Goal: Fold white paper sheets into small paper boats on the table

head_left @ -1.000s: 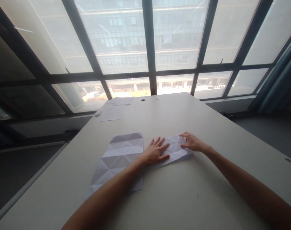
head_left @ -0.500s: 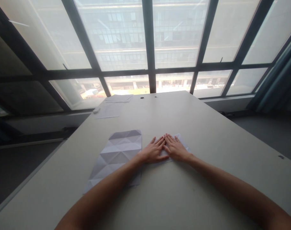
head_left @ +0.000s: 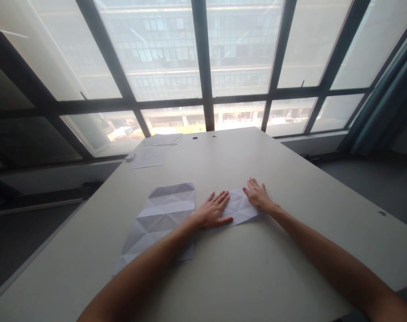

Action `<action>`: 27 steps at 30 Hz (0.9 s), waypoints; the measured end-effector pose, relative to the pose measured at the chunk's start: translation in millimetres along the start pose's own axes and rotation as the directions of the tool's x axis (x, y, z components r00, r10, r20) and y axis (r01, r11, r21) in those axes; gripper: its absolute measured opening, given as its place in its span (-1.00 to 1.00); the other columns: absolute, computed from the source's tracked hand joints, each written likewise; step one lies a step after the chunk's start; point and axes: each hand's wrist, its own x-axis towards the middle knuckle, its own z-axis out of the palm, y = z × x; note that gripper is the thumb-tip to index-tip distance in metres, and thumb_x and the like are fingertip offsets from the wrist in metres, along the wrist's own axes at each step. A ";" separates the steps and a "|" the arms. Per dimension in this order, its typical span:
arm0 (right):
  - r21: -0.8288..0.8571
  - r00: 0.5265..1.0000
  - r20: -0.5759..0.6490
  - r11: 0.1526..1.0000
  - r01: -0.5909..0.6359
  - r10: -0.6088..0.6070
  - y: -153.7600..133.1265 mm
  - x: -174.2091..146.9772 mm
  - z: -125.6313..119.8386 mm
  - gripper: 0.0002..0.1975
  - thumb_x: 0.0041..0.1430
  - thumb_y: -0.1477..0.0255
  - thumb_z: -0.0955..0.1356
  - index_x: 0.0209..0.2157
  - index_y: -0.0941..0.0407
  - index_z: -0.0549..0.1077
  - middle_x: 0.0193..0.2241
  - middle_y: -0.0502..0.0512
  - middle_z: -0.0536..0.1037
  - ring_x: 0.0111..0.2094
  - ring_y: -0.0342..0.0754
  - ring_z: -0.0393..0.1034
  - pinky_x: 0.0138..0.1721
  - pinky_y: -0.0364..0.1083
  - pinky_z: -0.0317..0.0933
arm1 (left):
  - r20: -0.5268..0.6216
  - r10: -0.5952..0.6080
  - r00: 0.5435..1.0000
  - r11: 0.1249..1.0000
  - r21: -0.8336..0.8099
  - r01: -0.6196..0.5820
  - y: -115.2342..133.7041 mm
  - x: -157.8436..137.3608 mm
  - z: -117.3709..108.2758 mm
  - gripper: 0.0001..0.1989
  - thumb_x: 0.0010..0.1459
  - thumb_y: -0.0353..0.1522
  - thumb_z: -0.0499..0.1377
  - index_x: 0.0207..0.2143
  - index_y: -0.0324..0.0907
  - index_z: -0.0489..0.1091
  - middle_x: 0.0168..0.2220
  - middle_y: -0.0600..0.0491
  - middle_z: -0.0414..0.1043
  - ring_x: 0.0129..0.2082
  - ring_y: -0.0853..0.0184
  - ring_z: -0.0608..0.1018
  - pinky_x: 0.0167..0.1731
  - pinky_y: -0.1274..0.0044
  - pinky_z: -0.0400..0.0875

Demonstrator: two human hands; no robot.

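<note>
A small sheet of white paper (head_left: 239, 205) with crossing crease lines lies on the white table (head_left: 243, 268). My left hand (head_left: 213, 212) rests palm down on its left part, fingers stretched out and thumb apart. At the paper's right edge is my right hand (head_left: 257, 195), also palm down, with its fingers extended toward the window and its thumb side touching the sheet. Both hands are open and grip nothing. A larger creased sheet of paper (head_left: 168, 210) lies just left of my left hand, partly hidden under my left forearm.
Several flat papers (head_left: 146, 157) lie at the table's far left, with a small white object (head_left: 130, 157) beside them. Round holes (head_left: 195, 138) pierce the far end of the tabletop. Large framed windows (head_left: 237, 53) stand behind it, and a blue curtain (head_left: 378, 89) hangs at the right.
My right hand has slid away from my left hand to the paper's right edge, uncovering the creased middle. My left hand stays in place. The view has shifted slightly.
</note>
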 end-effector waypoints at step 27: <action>0.062 0.868 0.136 0.878 0.474 -0.478 -1.7 -6.7 -6.3 -0.37 0.30 0.20 0.20 0.33 0.12 0.09 0.35 0.19 0.03 0.36 0.05 -0.14 0.32 0.12 -0.27 | -0.426 -0.366 0.828 0.889 -0.424 0.175 -21.1 11.1 2.7 -0.65 0.29 -0.28 0.03 0.04 -0.13 0.44 0.06 -0.10 0.45 0.08 0.18 0.46 0.16 0.29 0.23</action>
